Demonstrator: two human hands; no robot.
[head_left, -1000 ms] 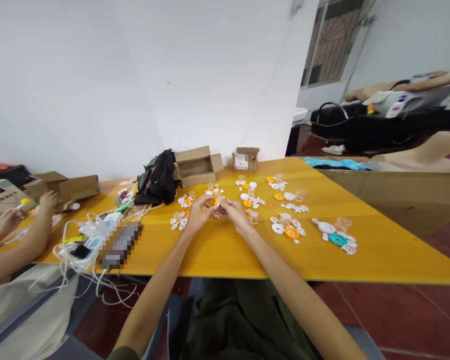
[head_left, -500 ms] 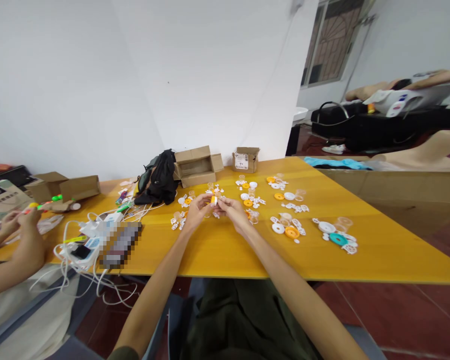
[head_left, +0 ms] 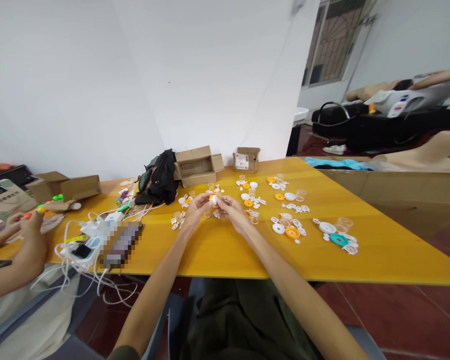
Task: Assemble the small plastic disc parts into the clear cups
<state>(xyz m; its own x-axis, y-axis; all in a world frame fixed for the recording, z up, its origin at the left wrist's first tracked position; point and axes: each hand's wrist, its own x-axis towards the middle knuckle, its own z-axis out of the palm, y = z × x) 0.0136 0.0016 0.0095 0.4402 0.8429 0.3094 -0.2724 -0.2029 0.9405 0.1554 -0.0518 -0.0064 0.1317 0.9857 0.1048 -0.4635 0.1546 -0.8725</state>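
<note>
My left hand [head_left: 197, 211] and my right hand [head_left: 232, 210] meet over the middle of the table. Between their fingertips is a small orange-and-white plastic piece [head_left: 213, 199], gripped from both sides. Its exact shape is partly hidden by the fingers. Around my hands lie groups of plastic parts: orange discs [head_left: 292, 233], white discs [head_left: 278, 228], clear cups [head_left: 301, 193] and white cut-out pieces [head_left: 302, 208]. A teal disc [head_left: 339, 240] lies in the group farthest right. Some parts behind my hands are hidden.
An open cardboard box [head_left: 195, 172], a smaller box [head_left: 246, 160] and a black bag [head_left: 159, 177] stand along the wall. At left are a power strip [head_left: 97, 240] with tangled white cables and a blurred-out phone-like object [head_left: 122, 244]. Another person's hands [head_left: 32, 225] hold colourful pieces at far left.
The orange-and-white piece has turned between my fingers, showing more white. My hands stay in nearly the same place. The person at left has shifted their hands and pieces slightly.
</note>
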